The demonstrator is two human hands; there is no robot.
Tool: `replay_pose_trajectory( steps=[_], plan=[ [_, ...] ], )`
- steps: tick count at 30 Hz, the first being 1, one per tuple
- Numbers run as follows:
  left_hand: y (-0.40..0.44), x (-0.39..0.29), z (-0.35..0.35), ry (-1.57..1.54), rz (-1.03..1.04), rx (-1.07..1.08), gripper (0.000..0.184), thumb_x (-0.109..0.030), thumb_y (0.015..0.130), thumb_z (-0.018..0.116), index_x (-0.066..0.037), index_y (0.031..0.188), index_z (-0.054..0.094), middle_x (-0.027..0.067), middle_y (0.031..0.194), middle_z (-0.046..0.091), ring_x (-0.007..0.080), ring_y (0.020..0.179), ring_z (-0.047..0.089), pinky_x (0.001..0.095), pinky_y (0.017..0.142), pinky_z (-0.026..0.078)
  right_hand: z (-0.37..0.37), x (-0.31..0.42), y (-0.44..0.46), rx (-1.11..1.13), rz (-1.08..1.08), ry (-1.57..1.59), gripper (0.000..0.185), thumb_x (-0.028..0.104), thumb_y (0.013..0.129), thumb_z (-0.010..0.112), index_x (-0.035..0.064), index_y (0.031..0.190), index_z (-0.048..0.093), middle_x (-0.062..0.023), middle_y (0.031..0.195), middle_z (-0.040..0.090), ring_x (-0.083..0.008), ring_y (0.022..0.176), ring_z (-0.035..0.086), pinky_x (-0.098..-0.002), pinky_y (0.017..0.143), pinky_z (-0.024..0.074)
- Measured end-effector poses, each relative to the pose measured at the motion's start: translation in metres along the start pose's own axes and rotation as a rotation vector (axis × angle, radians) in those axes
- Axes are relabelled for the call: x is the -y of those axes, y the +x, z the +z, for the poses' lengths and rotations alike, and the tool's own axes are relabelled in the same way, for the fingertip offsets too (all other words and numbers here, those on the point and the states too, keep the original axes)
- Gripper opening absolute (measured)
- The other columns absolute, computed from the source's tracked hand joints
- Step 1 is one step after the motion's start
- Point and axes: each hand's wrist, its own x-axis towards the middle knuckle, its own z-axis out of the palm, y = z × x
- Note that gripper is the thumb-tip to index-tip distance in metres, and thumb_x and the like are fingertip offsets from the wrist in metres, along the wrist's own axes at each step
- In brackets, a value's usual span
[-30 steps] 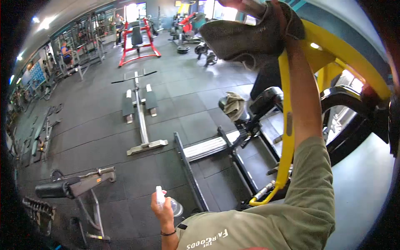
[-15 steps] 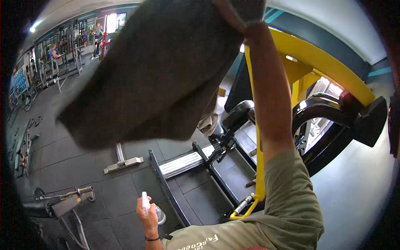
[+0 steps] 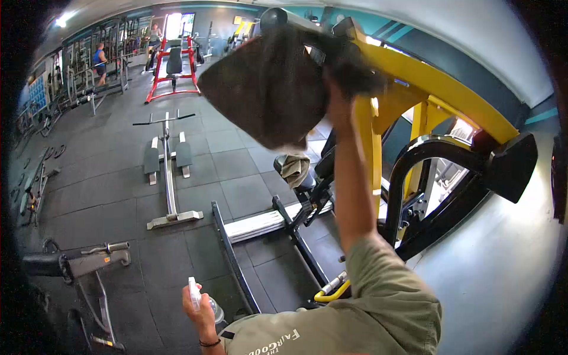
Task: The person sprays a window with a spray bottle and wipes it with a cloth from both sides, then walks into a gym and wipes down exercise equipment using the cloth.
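Low in the view, my left hand (image 3: 201,306) is wrapped round a spray bottle with a white trigger head (image 3: 193,291) and a clear body (image 3: 216,310). My right arm reaches up and forward to the yellow machine frame (image 3: 432,74). A dark cloth (image 3: 269,89) hangs from my right hand (image 3: 340,92), which is gripping it. That hand is blurred and partly covered by the cloth, close to the upper end of the yellow frame. Whether the cloth touches the machine I cannot tell.
A crumpled beige cloth (image 3: 294,168) lies on a machine pad ahead. Black floor rails (image 3: 234,260) and a steel-framed machine (image 3: 170,177) stand on the tiled floor. A bench (image 3: 71,266) is at left, a red machine (image 3: 174,68) farther back. A person (image 3: 99,62) stands at far left.
The cloth has swung away from me toward the upper part of the yellow frame, with my right arm extending forward. My left hand still holds the spray bottle, slightly lower and further left.
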Motion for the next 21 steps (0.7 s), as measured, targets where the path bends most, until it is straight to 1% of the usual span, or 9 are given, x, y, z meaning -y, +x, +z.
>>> replay_pose_trajectory(
  steps=[2,3,5,7,9,10,13,15,21],
  plan=[
    [-0.016,0.002,-0.016,0.080,0.028,-0.028,0.025,0.001,0.075,0.055,-0.003,0.099,0.060,0.0054,0.093,0.058,0.0150,0.080,0.054,0.0304,0.073,0.046,0.010,-0.026,-0.142,0.061,0.210,0.028,0.044,0.030,0.099,0.060,0.0005,0.131,0.059,-0.0172,0.125,0.062,-0.0306,0.116,0.054,-0.0429,0.106,0.0409],
    [-0.022,0.002,-0.024,0.102,0.014,-0.031,0.025,0.001,0.075,0.055,-0.003,0.099,0.060,0.0052,0.093,0.058,0.0148,0.080,0.054,0.0302,0.072,0.046,0.020,-0.044,-0.233,0.123,0.407,0.054,0.045,0.032,0.099,0.060,-0.0001,0.131,0.060,-0.0168,0.123,0.063,-0.0297,0.116,0.054,-0.0421,0.105,0.0412],
    [-0.040,0.000,-0.035,0.147,-0.030,-0.041,0.025,0.001,0.075,0.055,-0.003,0.099,0.060,0.0047,0.092,0.058,0.0143,0.079,0.053,0.0300,0.071,0.046,0.037,-0.075,-0.430,0.263,0.935,0.113,0.049,0.036,0.097,0.060,-0.0014,0.129,0.061,-0.0159,0.121,0.063,-0.0280,0.116,0.054,-0.0406,0.103,0.0418],
    [-0.056,-0.018,-0.043,0.093,-0.170,0.004,0.025,0.000,0.076,0.056,-0.003,0.100,0.061,0.0044,0.095,0.059,0.0134,0.082,0.056,0.0291,0.073,0.046,-0.001,-0.074,-0.613,0.377,1.482,0.051,0.053,0.040,0.096,0.059,-0.0026,0.128,0.062,-0.0151,0.118,0.064,-0.0262,0.116,0.054,-0.0391,0.101,0.0423],
    [-0.064,0.000,-0.052,0.089,-0.238,0.044,0.025,0.000,0.076,0.056,-0.003,0.100,0.062,0.0042,0.095,0.061,0.0128,0.084,0.057,0.0286,0.074,0.047,-0.078,-0.040,-0.739,0.656,1.404,-0.289,0.039,0.032,0.097,0.047,0.0072,0.118,0.068,-0.0310,0.101,0.067,-0.0442,0.095,0.067,-0.0518,0.083,0.0511],
    [-0.066,0.004,-0.052,0.124,-0.196,0.055,0.026,-0.001,0.076,0.056,-0.002,0.102,0.063,0.0044,0.095,0.063,0.0124,0.085,0.059,0.0283,0.075,0.048,-0.128,-0.047,-0.822,0.847,0.901,-0.256,0.034,0.035,0.095,0.052,0.0079,0.099,0.072,-0.0276,0.096,0.068,-0.0399,0.085,0.069,-0.0489,0.074,0.0516],
    [-0.062,0.014,-0.042,0.077,-0.261,0.145,0.026,-0.002,0.078,0.057,-0.001,0.104,0.063,0.0053,0.095,0.064,0.0127,0.087,0.060,0.0294,0.076,0.049,-0.205,0.006,-0.844,0.934,1.495,-0.443,0.033,0.033,0.093,0.053,0.0066,0.097,0.072,-0.0263,0.093,0.067,-0.0373,0.083,0.068,-0.0477,0.072,0.0513],
    [-0.050,0.014,-0.027,0.077,-0.269,0.238,0.026,-0.004,0.081,0.060,0.001,0.106,0.063,0.0074,0.097,0.067,0.0143,0.090,0.062,0.0304,0.080,0.050,-0.236,0.023,-0.841,0.906,1.722,-0.547,0.032,0.032,0.091,0.054,0.0058,0.096,0.071,-0.0254,0.091,0.067,-0.0356,0.081,0.067,-0.0469,0.072,0.0511],
    [0.014,0.014,-0.001,0.002,-0.071,0.595,0.031,-0.007,0.086,0.068,-0.002,0.116,0.061,0.0084,0.107,0.069,0.0161,0.094,0.065,0.0310,0.083,0.051,-0.229,0.040,-0.822,0.864,1.894,-0.695,0.029,0.029,0.088,0.058,0.0034,0.092,0.070,-0.0227,0.084,0.066,-0.0305,0.077,0.065,-0.0444,0.069,0.0504]
  ],
)
